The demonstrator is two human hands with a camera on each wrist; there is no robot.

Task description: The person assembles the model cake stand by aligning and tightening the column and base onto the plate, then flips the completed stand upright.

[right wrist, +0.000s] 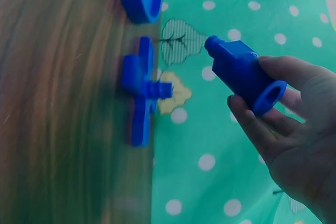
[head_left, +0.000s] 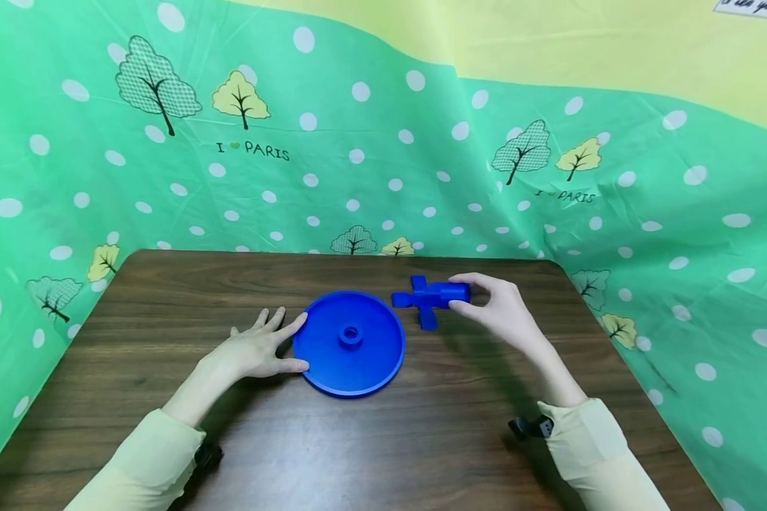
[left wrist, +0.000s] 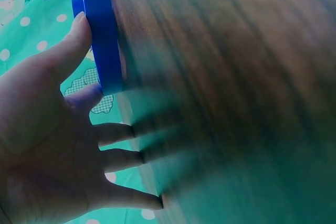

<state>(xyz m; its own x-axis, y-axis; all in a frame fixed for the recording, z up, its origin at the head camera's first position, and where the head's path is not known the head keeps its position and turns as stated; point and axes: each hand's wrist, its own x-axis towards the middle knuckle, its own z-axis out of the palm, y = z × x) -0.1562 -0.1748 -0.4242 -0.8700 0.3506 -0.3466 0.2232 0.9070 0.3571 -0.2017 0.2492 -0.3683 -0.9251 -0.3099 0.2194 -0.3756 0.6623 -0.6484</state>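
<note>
My left hand (head_left: 252, 355) is at the left rim of a round blue dish-like disc (head_left: 358, 372), fingers spread and fairly straight, with thumb and index finger touching the edge. A small ringed socket (head_left: 350, 336) rises from the disc's middle. In my right hand (head_left: 501, 309), thumb and fingers grip a short blue cylinder (right wrist: 241, 77) with a hollow end and a narrow ridged nub at the other. Below it in the right wrist view, apart from it, a blue cross-shaped piece (right wrist: 140, 93) with a ridged peg lies on the table.
The brown wood-grain table (head_left: 262, 454) ends at a green dotted curtain (head_left: 371, 206) behind and at the sides. Cameras are strapped at both wrists, with a dark one (head_left: 530, 427) under the right sleeve. The cross-shaped piece lies right of the disc.
</note>
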